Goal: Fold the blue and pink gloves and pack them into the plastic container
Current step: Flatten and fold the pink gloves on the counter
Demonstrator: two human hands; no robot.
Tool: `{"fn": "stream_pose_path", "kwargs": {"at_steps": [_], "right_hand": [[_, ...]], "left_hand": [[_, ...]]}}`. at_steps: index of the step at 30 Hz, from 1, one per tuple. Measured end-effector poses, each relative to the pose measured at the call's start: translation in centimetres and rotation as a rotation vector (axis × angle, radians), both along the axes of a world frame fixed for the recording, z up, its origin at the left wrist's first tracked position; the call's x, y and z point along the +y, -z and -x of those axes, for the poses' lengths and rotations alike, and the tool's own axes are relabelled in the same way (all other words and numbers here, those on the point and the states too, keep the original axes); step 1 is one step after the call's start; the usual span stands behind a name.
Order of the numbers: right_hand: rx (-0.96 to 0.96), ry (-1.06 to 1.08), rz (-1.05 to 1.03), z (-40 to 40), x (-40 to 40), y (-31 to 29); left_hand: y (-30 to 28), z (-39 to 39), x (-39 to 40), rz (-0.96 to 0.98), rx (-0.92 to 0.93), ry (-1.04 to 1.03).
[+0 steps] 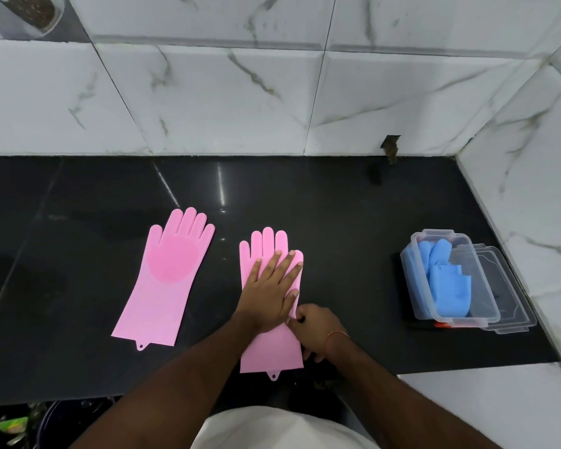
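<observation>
A: On the black countertop (78, 254), centre: which pink glove is in hand, and how does it lie?

B: The near pink glove (269, 354), flat, long axis running from the person toward the wall, fingers pointing away, cuff and hanging tab nearest the body. The left hand (269, 293) lies palm-down across its palm area, fingers spread and pressing. The right hand (318, 328) sits at the glove's right edge, near mid-length, thumb and forefinger apparently pinched on that edge; the other fingers are curled under and cannot be read.

A: And the relation the fold depends on?

B: The pinched edge lies to the right of the pressing hand, so a lengthwise fold would travel leftward over the glove, the left hand serving as anchor. This is a judgement, not an observation.

A: Other task items?

B: A second pink glove (169, 277), scrubbing pad up, lies well apart to the left, unfolded. The blue gloves (444, 277) are already folded inside the clear plastic container (415, 286) at far right, its lid (512, 306) beneath and beside it.

A: Setting?

B: A glossy dark counter in a corner of white marbled wall tiles (240, 98), with free surface around both pink gloves.
</observation>
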State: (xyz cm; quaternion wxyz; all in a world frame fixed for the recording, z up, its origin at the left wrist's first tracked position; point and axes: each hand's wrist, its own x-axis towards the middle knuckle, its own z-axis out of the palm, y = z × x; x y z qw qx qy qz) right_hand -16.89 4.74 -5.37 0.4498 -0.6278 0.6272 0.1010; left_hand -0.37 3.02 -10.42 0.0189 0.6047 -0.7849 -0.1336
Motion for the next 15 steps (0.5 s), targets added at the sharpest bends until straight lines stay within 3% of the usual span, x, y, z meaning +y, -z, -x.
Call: {"fn": "stream_pose_path", "kwargs": {"at_steps": [4, 7, 11, 15], "right_hand": [[0.158, -0.07, 0.061, -0.2, -0.3, 0.1], [0.315, -0.109, 0.296, -0.2, -0.2, -0.1], [0.111, -0.017, 0.5, -2.3, -0.3, -0.8], [-0.148, 0.003, 0.464, -6.9, -0.5, -1.3]], "left_hand": [[-0.1, 0.1, -0.5, -0.038, 0.009, -0.013], [-0.5, -0.1, -0.3, -0.045, 0.079, -0.006], [-2.1, -3.6, -0.1, 0.038, 0.114, -0.036], [-3.7, -10.1, 0.5, 0.111, 0.105, -0.298]]}}
